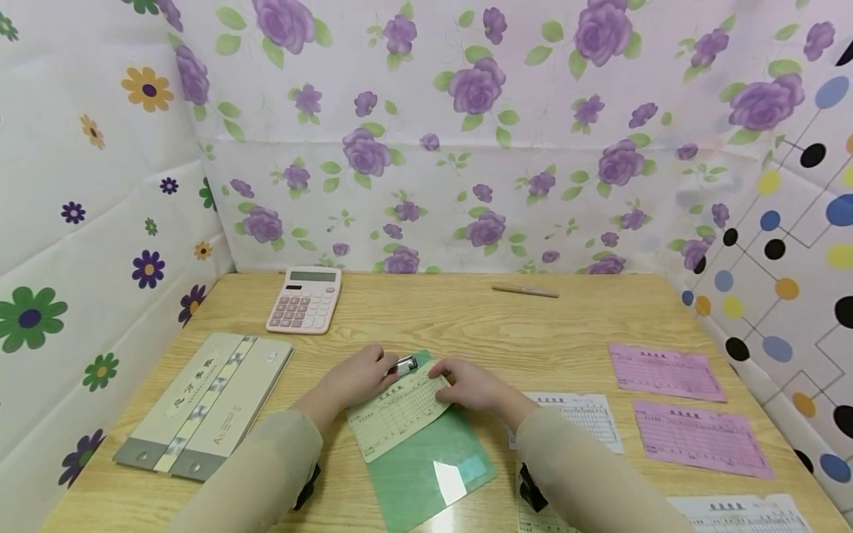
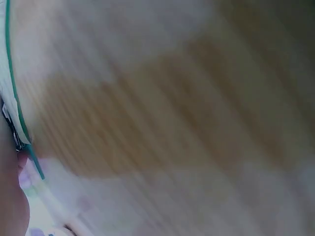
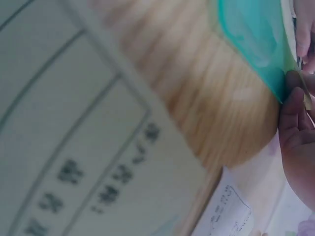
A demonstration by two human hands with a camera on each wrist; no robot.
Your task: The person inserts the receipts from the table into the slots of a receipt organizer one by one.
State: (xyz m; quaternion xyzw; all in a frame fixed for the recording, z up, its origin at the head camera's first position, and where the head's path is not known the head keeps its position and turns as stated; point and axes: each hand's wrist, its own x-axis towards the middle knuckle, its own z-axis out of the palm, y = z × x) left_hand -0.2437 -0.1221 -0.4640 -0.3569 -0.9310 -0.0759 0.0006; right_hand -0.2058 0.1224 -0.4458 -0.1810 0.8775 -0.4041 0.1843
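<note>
A translucent green clipboard (image 1: 416,477) lies at a slant on the table in front of me, its metal clip (image 1: 405,365) at the far end. Over its upper part is a pale yellow printed form (image 1: 398,416), tilted and jutting past the board's left edge. My left hand (image 1: 360,376) grips the clip with curled fingers. With thumb and fingers, my right hand (image 1: 472,383) pinches the form's upper right corner; the right wrist view shows this pinch beside the green clipboard (image 3: 253,44). In the left wrist view, only part of the left hand (image 2: 12,196) shows at the edge.
At left lies a beige file folder (image 1: 206,400), with a pink calculator (image 1: 305,300) behind it. A pen (image 1: 525,291) lies at the back. Pink forms (image 1: 668,372) and white forms (image 1: 580,418) are spread on the right, and another yellowish form (image 1: 543,514) is partly under the right forearm.
</note>
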